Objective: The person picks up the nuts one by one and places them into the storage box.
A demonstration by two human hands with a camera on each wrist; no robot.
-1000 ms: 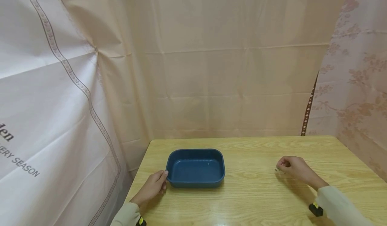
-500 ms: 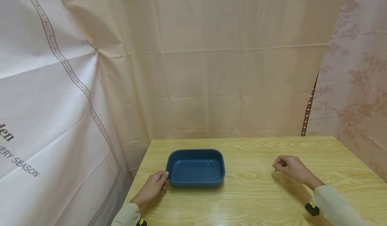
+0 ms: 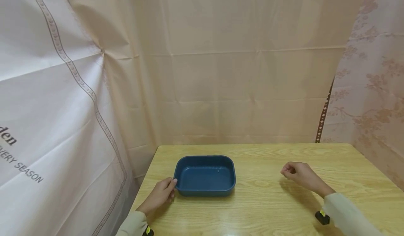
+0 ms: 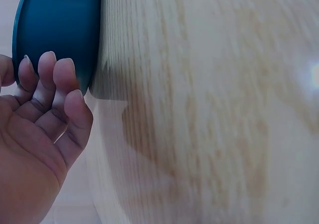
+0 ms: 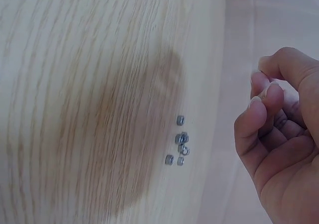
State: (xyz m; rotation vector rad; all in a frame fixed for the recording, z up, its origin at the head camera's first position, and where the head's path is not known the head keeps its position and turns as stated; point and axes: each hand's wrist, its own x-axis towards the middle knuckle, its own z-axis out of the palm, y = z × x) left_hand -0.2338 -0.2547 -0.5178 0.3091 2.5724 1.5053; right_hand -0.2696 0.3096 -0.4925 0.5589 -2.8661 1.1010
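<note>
My left hand [image 3: 160, 193] holds the near left side of a dark blue rectangular tray [image 3: 206, 193], thumb at the rim. In the left wrist view, its curled fingers lie against the tray's blue wall [image 4: 60, 25]. Over the right half of the table, my right hand [image 3: 301, 175] is raised with thumb and fingertips together, seemingly pinching a small nut that the fingertips hide. The right wrist view shows several small metal nuts [image 5: 181, 139] clustered on the tabletop beside that hand [image 5: 284, 134]. In the head view the right hand covers them.
The wooden table [image 3: 252, 211] reaches back to a beige cloth [image 3: 236, 88]. A white printed cloth [image 3: 63, 123] hangs at left, a floral one [image 3: 378, 88] at right. A small speck [image 3: 218, 171] shows inside the tray.
My right hand has risen slightly and moved left, away from where small nuts showed beside its fingertips. The left hand and tray keep their places.
</note>
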